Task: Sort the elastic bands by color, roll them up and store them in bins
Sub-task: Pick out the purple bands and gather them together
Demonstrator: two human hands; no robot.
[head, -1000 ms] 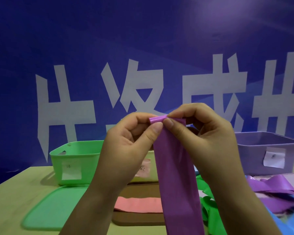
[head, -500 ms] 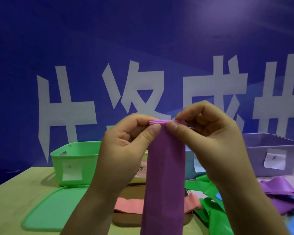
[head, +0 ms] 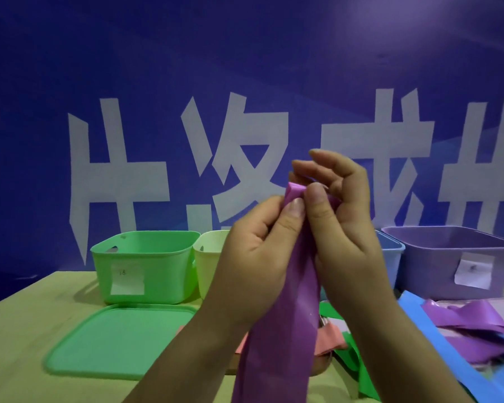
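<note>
The purple band (head: 280,330) runs off the bottom edge, its lower end unseen. Behind it, the two hands hide most of the pale yellow bin (head: 208,263) and the blue bin (head: 392,257) — their contents cannot be told. Right of the band, the purple bin (head: 437,271) is cut by the frame edge, its label (head: 473,270) too small to read.

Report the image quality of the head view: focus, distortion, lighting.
Head view: the hands and the purple band are soft, slightly out of focus; wide-angle bending tilts the purple bin at the right edge; lighting is dim and blue-tinted, with a pale glare patch on the wall upper right.
</note>
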